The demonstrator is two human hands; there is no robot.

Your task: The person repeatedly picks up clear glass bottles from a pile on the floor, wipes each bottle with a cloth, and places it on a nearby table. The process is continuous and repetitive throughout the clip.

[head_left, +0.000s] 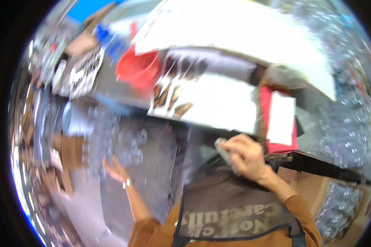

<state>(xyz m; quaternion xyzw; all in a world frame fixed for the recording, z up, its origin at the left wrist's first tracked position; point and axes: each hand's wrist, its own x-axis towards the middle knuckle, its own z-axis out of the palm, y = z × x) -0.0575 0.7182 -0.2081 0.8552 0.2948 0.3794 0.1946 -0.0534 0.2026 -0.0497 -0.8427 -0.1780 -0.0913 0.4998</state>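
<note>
My left hand (116, 169), with a band at the wrist, reaches out to the left, its fingers apart and smeared by motion. Right beside its fingertips stand several clear, see-through plastic bottles (99, 138), blurred; no bottle shows inside the hand. In front of my chest, my right hand (248, 158) is closed around a small pale, see-through object (223, 149). One end of it pokes out past the fingers, and its kind is too blurred to tell.
A white sheet of labels (218, 103) lies on the table edge ahead. Beyond its left end sits a red basket (138, 68); at its right is a red pad with white paper (281, 121). Clear bottles (344, 131) crowd the right, above an open cardboard box (305, 183).
</note>
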